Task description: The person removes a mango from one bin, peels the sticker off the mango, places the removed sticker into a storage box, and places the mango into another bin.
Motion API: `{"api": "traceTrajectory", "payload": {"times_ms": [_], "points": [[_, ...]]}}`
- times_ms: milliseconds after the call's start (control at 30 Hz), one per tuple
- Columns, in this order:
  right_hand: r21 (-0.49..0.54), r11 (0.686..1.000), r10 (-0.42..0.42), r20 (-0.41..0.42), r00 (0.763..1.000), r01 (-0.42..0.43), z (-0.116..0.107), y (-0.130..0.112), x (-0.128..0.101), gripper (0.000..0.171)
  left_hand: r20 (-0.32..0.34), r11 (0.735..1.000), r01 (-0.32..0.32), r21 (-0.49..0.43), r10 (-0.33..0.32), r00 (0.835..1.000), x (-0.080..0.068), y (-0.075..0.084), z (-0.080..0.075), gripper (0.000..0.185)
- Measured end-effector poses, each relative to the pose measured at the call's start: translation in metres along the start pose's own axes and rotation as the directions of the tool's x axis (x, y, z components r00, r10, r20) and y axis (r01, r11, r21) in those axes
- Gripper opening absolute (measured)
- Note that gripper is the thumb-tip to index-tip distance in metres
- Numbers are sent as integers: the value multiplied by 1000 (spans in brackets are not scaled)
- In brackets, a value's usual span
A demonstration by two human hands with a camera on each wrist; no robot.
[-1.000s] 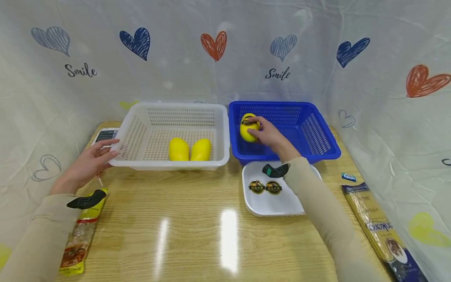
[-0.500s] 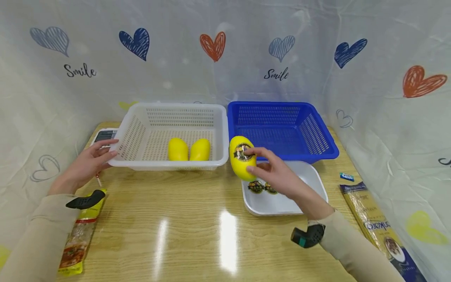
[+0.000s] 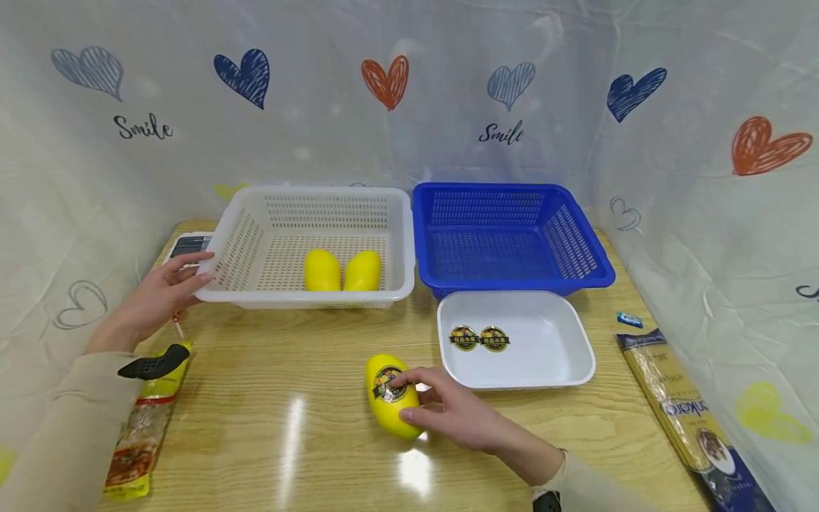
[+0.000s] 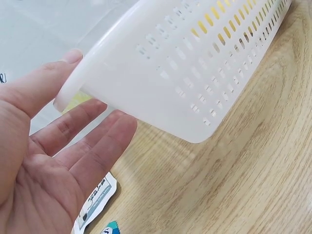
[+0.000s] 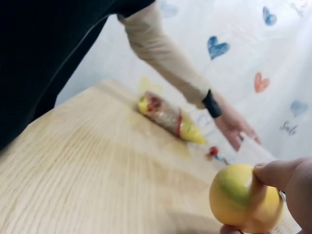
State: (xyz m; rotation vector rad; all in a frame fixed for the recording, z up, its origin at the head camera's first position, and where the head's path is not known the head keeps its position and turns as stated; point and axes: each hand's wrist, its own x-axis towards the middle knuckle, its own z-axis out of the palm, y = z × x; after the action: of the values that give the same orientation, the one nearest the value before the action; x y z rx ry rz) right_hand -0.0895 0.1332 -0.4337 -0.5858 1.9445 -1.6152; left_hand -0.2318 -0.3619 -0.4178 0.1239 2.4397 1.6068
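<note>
A yellow mango point(image 3: 377, 411) with a round black-and-gold sticker is gripped by my right hand point(image 3: 451, 412), above the front middle of the wooden table. In the right wrist view the mango point(image 5: 239, 197) shows a greenish patch, with the thumb against its side. My left hand point(image 3: 153, 299) holds the left rim of the white basket point(image 3: 307, 297). In the left wrist view the thumb lies over the basket's rim point(image 4: 92, 48) and the fingers are beneath it. Two more mangoes, one on the left point(image 3: 323, 270) and one on the right point(image 3: 362, 271), lie inside that basket.
A blue basket point(image 3: 512, 281) stands at the back right. Before it sits a white tray point(image 3: 537, 348) bearing two round stickers point(image 3: 480, 339). A noodle packet point(image 3: 691, 419) and a small blue wrapper point(image 3: 630, 320) lie at right; a yellow-ended packet point(image 3: 143, 427) lies at left.
My right hand has lifted the stickered mango out of the blue basket and carried it left and toward me, past the white tray. My left hand has stayed on the white basket's rim.
</note>
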Motion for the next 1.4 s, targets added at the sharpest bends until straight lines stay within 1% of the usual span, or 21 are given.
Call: {"api": "traceTrajectory", "payload": {"times_ms": [133,367,567,700,767,833,867,900,933,967,1000,1033,1100,1133,1200,1233,1267,1300,1333,1367,1400], "points": [[-24,1000,-10,-13,1000,10,7,20,14,36,4,1000,-4,-8,4,1000,1,-1,0,56],[-208,977,16,-143,990,-46,14,24,34,34,1,1000,1,1,-1,1000,0,0,0,57],[-199,978,10,-238,971,-59,16,22,52,32,-1,1000,5,8,-5,1000,0,2,-1,57],[-204,978,0,-254,967,-54,14,20,55,32,-5,999,-1,38,2,1000,0,2,-1,57],[-246,968,-13,-252,968,-51,14,19,54,32,-44,995,-8,95,13,999,-1,2,-1,57],[-322,946,-53,-253,966,-32,13,17,52,32,-135,985,-9,172,33,990,-5,6,2,58],[-363,932,-84,-254,964,-14,12,16,51,32,-201,977,-9,214,53,978,-7,10,4,58],[-408,913,-119,-253,960,5,11,14,50,33,-277,969,-17,245,87,957,-9,14,7,56],[-451,892,-152,-252,956,23,11,13,49,34,-355,962,-32,270,130,926,-12,19,11,53],[-485,873,-186,-250,950,43,11,11,48,34,-423,954,-51,297,180,888,-16,25,16,50],[-512,857,-216,-247,945,62,10,8,46,36,-473,943,-101,316,249,845,-19,31,22,46],[-519,851,-238,-243,940,81,10,5,44,37,-503,923,-166,347,333,797,-22,38,29,40],[-541,835,-269,-244,932,99,8,-3,40,39,-508,856,-297,423,495,705,-28,51,45,31],[-546,831,-283,-249,926,107,7,-7,37,40,-483,813,-366,454,569,665,-32,57,55,28],[-553,825,-310,-267,913,118,3,-14,34,40,-403,717,-494,492,691,600,-39,68,75,23],[-549,827,-319,-277,907,123,0,-17,33,41,-362,680,-537,498,726,584,-43,73,86,22],[-551,824,-330,-285,900,128,-2,-19,33,41,-324,656,-574,491,749,578,-46,77,98,21],[-548,826,-337,-289,896,134,-5,-20,33,41,-286,637,-604,480,764,579,-50,79,110,22],[-542,828,-342,-290,894,141,-7,-22,33,41,-248,635,-627,451,764,595,-52,80,121,23],[-535,832,-339,-288,896,143,-9,-23,34,41,-218,648,-631,427,751,624,-55,81,133,25],[-524,839,-333,-281,900,147,-11,-23,35,42,-192,672,-626,395,727,659,-57,80,146,28]]}}
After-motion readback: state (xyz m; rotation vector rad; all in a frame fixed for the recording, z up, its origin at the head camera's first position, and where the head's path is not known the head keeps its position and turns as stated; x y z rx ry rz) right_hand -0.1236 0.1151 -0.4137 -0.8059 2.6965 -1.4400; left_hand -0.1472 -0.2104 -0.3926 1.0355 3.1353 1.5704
